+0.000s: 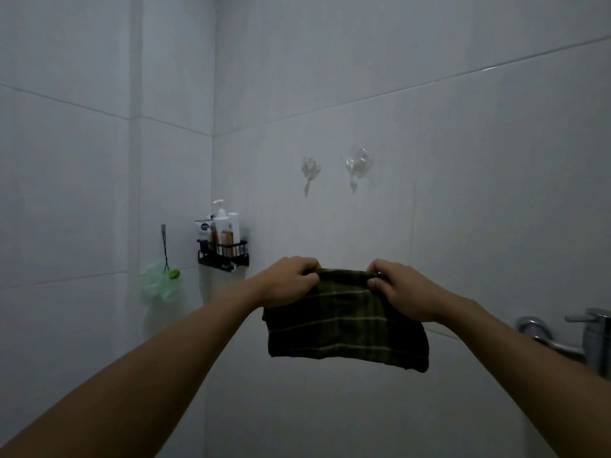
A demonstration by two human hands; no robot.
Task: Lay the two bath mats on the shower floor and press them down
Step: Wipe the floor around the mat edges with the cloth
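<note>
Head view: left hand point(291, 280) and right hand point(401, 290) both pinch the top edge of a dark green plaid bath mat point(345, 328), fingers curled over the hem, thumbs on the near side. Mat hangs below and between the hands in mid-air, folded or doubled, in front of the white tiled wall point(496, 160); likely held by the top edge so it can drop open before being laid. Shower floor not in view, second mat not visible. Just above the hands, two clear adhesive hooks point(358, 166) on the wall. Left of the left hand, a black wire caddy point(223, 256) with toiletry bottles point(221, 226), then a green loofah point(160, 282) hanging from a hook. Right of the right hand, a chrome tap point(588, 338) at the edge. Laying not yet done, judging by the hold.
</note>
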